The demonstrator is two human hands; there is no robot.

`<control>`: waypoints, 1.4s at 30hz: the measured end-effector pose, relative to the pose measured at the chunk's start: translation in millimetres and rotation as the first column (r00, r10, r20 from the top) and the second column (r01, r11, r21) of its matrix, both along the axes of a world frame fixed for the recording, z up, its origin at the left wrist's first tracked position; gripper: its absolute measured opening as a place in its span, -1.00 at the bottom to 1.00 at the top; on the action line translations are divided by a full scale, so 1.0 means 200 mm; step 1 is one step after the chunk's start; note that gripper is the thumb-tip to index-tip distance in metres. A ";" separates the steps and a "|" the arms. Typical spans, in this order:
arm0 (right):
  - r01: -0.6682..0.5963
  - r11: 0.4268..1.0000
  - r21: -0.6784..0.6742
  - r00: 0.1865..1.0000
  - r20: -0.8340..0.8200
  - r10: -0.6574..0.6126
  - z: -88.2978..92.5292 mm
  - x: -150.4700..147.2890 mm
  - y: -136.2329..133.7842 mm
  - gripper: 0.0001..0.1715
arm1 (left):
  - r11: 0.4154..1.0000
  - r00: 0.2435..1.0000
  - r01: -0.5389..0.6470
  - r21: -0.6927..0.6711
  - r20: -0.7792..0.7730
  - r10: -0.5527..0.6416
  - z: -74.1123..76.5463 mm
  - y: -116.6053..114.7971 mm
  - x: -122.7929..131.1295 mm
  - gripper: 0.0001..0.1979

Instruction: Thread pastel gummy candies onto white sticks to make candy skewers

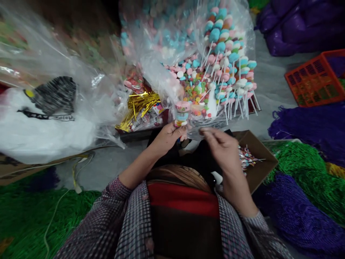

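My left hand point(167, 138) grips a small printed candy bag point(182, 112) in pink, blue and clear plastic, upright above my lap. Something pale and yellow shows at the bag's lower end, by the fingertips. To its right my right hand point(223, 145) is closed, thumb against fingertips; what it pinches, if anything, is blurred. Just beyond the bag lie loose gummy candies point(195, 90) in many colours. Marshmallow skewers point(225, 61) on white sticks are heaped behind them. Gold twist ties point(144, 104) spread out left of the bag.
A cardboard box point(260, 172) with wrapped, colourful sticks stands right of my lap. Clear plastic sheeting point(159, 75) drapes over the candy. A knitted grey glove or cap point(58, 95) lies on a white sack at left. An orange crate point(315, 81) and purple and green string bundles point(304, 162) lie right.
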State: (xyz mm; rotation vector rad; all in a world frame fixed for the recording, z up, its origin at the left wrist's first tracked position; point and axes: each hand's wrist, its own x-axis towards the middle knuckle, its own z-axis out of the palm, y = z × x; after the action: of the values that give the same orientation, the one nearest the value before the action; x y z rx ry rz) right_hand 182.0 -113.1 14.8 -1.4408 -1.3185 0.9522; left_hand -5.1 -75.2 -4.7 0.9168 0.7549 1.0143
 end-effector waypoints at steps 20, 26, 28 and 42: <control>-0.275 0.959 0.060 0.852 -0.447 0.273 0.15 -0.26 0.19 -0.60 | 0.952 0.948 0.305 -0.018 -0.092 -0.305 0.08 -0.07 -0.09 -0.67; -0.415 0.909 -0.048 0.800 -0.495 0.339 0.20 -0.33 0.26 -0.61 | 0.947 0.928 0.318 -0.048 0.218 -0.301 0.05 -0.09 -0.13 -0.50; -0.312 0.950 0.011 0.865 -0.411 0.289 0.16 -0.40 0.28 -0.69 | 0.998 0.995 0.043 0.042 -0.089 -0.039 0.05 -0.07 -0.17 -0.60; -0.737 0.664 0.125 0.604 0.562 0.565 -0.16 -0.88 0.71 -0.74 | 0.811 0.720 -0.572 -0.121 0.400 0.567 0.23 -0.02 -0.50 -0.77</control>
State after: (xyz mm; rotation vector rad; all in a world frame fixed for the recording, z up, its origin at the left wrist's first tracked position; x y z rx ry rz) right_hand 6.2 29.2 -17.9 -0.9053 -2.3908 0.7538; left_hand -104.2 -79.7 41.1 0.4304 0.6705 1.7058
